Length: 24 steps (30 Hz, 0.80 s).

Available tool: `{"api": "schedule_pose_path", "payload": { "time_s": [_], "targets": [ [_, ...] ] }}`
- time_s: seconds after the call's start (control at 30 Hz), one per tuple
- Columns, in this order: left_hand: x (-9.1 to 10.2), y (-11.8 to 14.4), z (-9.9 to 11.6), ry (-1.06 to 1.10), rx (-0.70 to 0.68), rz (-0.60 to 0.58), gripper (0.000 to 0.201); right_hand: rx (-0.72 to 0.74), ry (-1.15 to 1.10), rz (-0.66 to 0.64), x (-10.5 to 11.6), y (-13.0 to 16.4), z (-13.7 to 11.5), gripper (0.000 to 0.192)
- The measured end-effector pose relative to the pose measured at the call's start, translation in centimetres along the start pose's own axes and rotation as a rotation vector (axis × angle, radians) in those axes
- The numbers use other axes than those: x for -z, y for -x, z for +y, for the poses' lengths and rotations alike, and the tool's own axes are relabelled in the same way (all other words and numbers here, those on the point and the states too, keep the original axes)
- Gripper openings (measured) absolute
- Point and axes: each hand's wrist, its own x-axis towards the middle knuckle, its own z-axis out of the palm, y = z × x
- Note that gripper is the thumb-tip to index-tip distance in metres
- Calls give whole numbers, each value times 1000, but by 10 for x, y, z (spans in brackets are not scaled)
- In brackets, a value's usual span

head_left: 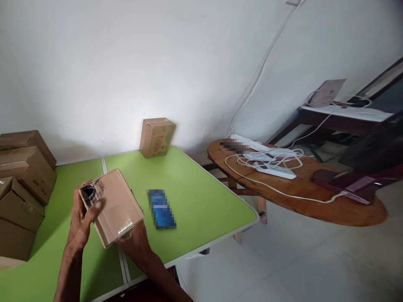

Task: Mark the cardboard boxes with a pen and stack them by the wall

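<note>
Between my two hands a small cardboard box (118, 205) is held tilted above the green folding table. A dark, ragged hole marks its upper left corner, and shiny tape lies across its lower edge. My left hand (82, 216) grips the left end, with the thumb on the near face just below the hole. From beneath, my right hand (135, 239) supports the lower right side; its fingers are mostly hidden behind the box. To the right of the box a phone (162, 209) with a blurred blue screen lies on the table.
Another cardboard box (158, 137) with green print stands against the wall at the table's (201, 205) back. Several larger cartons (23, 188) crowd the left side. On the right, a wooden oval table (302, 197) carries white power strips (273, 170), tangled cables and a dark red device.
</note>
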Motion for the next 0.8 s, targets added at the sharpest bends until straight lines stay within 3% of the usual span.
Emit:
{"api": "schedule_pose_path", "payload": {
  "time_s": [0.13, 0.2, 0.27, 0.37, 0.53, 0.8],
  "targets": [
    [3, -8, -3, 0, -4, -6, 71, 75, -90, -136, 43, -2, -8, 64],
    [5, -10, -3, -8, -10, -30, 70, 28, -162, -225, 67, -12, -20, 45],
    [5, -10, -2, -28, -16, -45, 70, -58, -210, -213, 86, -27, -36, 33],
    [2, -7, 2, -59, -19, -54, 75, -85, -230, -100, 93, -53, -69, 40],
    [-8, 2, 8, -134, -47, -76, 79, -91, -45, -89, 72, -82, -116, 86],
    [-30, 7, 12, -227, -155, -42, 70, -226, 248, -20, 68, -85, -133, 69]
  ]
}}
